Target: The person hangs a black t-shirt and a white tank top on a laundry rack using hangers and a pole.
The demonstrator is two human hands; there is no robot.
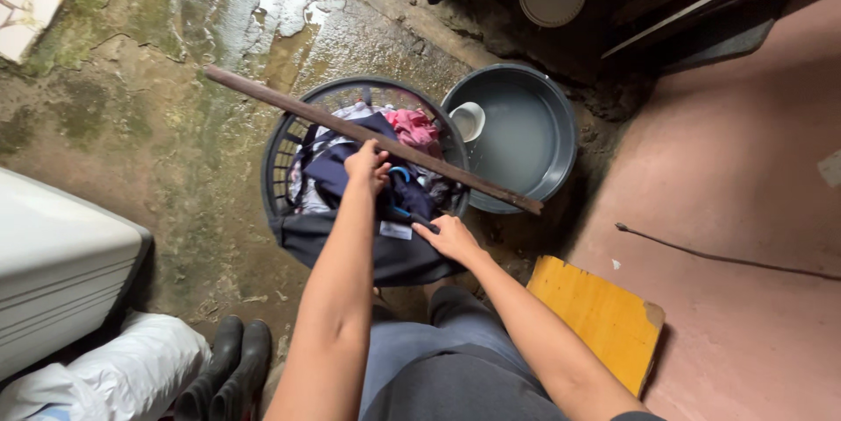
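A dark grey slatted laundry basket stands on the wet concrete floor, heaped with clothes: dark navy garments, a pink one and white pieces. A long brown wooden stick lies across the basket's top. My left hand reaches into the pile and grips the navy cloth right beside the stick. My right hand holds the dark garment that hangs over the basket's near rim. My knees in grey trousers are just below.
A round grey basin of water with a small white scoop stands right of the basket. A yellow wooden board lies by my right leg. Black boots, a white sack and a white appliance are at left.
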